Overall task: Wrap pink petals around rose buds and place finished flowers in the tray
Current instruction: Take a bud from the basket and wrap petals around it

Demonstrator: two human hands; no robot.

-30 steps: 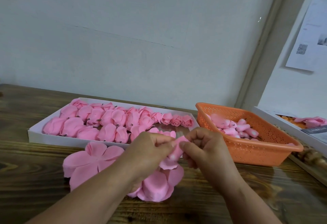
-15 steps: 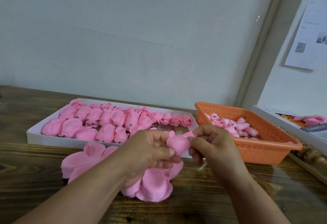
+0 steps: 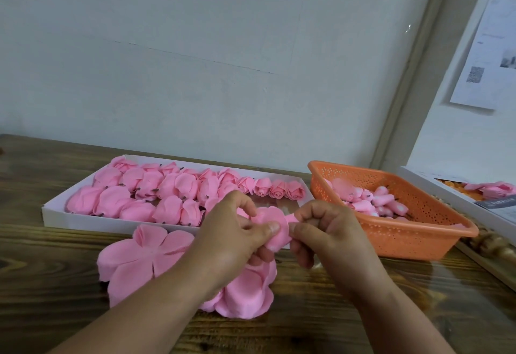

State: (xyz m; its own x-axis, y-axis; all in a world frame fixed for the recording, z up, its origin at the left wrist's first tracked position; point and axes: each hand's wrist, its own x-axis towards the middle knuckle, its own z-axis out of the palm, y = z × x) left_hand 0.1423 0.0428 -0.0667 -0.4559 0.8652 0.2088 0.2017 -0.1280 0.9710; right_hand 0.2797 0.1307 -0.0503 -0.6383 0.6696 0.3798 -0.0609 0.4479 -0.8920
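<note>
Between white cardboard tray [image 3: 69, 221] and orange perforated plastic basket [image 3: 413, 244], left hand [image 3: 231, 239] and right hand [image 3: 326, 230] both pinch a half-wrapped pink foam rosebud [image 3: 275, 228].

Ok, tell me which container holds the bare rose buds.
The orange perforated basket, right of the hands: it holds small unwrapped buds. The white tray holds fuller, petal-wrapped flowers.

- The left hand [image 3: 231, 235] is bare, with no glove, ring or watch in sight.
- The right hand [image 3: 326, 230] is likewise bare.
- Both forearms are uncovered; no sleeve reaches the frame.
- Fingernails are short and unpainted.
</note>
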